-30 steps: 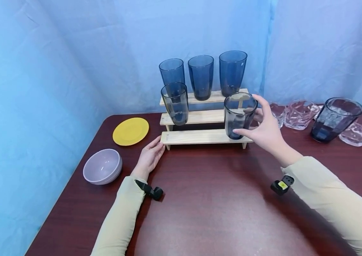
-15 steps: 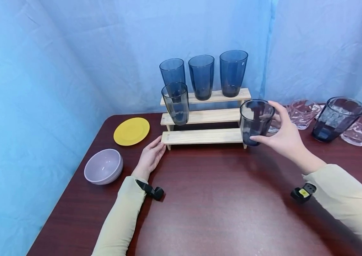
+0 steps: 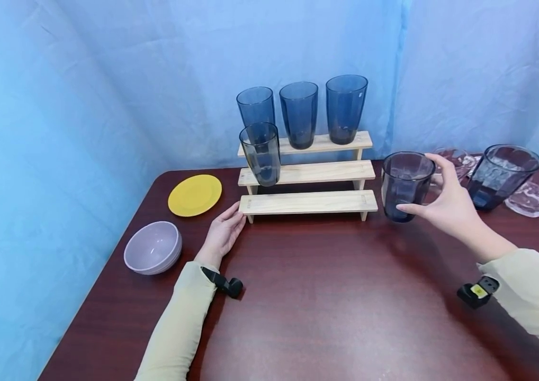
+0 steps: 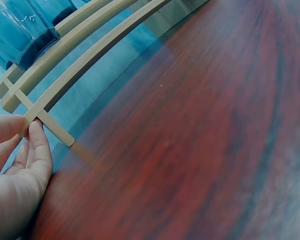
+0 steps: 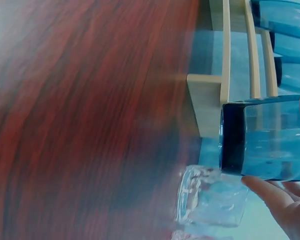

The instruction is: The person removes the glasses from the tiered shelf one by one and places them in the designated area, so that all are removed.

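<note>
My right hand (image 3: pixel 455 206) grips a dark blue drinking glass (image 3: pixel 407 182) with thumb and fingers around its side. The glass is upright, just right of a three-tier wooden rack (image 3: pixel 307 202); in the right wrist view its thick base (image 5: pixel 233 140) appears above the table. At the rack's lower left corner my left hand (image 3: pixel 222 235) pinches the end of the lowest shelf, as the left wrist view shows at the shelf end (image 4: pixel 37 111). Three blue glasses, among them a middle one (image 3: pixel 300 116), stand on the top shelf. Another glass (image 3: pixel 262 156) stands at the left of the middle shelf.
Farther right stand another dark blue glass (image 3: pixel 503 177) and clear pinkish glasses, one (image 3: pixel 533 201) partly behind it. A yellow plate (image 3: pixel 195 196) and a lilac bowl (image 3: pixel 152 248) are at the left. Blue curtains (image 3: pixel 193 79) hang behind the dark red table (image 3: pixel 307 296).
My right hand has carried the glass from above the lowest shelf's right end rightward, past the rack. My left hand has stayed at the rack's corner.
</note>
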Motion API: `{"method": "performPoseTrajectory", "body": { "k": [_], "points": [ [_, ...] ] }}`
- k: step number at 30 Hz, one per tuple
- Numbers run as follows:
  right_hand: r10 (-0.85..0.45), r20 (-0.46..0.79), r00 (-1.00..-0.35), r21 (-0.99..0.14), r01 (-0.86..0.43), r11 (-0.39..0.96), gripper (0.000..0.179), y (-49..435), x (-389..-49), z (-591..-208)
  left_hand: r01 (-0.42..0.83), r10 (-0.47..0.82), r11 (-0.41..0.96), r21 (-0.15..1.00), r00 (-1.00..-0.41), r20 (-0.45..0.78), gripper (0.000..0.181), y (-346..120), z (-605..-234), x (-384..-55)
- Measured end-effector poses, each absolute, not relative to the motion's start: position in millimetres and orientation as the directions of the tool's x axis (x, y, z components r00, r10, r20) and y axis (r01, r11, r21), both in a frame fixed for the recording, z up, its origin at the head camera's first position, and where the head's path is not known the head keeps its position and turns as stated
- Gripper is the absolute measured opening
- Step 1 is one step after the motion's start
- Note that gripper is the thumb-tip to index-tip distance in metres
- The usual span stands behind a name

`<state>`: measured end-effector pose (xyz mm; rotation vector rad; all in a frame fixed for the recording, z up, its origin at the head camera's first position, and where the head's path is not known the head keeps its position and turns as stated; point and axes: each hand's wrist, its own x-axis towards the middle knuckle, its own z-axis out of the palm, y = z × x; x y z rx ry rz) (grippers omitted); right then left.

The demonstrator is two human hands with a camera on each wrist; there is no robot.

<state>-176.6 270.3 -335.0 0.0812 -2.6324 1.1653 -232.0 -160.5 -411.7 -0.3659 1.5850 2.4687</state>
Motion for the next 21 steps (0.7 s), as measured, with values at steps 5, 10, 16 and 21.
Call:
{"method": "performPoseTrajectory", "body": {
  "k": [5,10,16,21],
  "points": [
    [0.085,0.213,-0.973,-0.755,-0.109,0.646,0.111,281.0,-175.4,-338.7,-0.289,0.02,-0.41,0.865,-0.951,-0.308,0.049,-160.0,-410.8,-232.7],
    [0.14,0.156,-0.978,-0.8,-0.043,0.598,0.108,288.2,-175.5,-343.8,-0.296,0.014,-0.415,0.86,-0.948,-0.319,0.048,-160.2,-412.3,-233.6],
    [0.18,0.135,-0.974,-0.798,0.001,0.603,0.108,297.1,-175.6,-348.1,-0.294,0.011,-0.421,0.858,-0.948,-0.319,0.048,-159.5,-413.5,-232.9],
    [0.194,0.122,-0.973,-0.795,0.021,0.606,0.108,301.0,-177.9,-350.9,-0.284,0.009,-0.421,0.861,-0.951,-0.31,0.048,-159.9,-413.3,-233.7]
  ]
}}
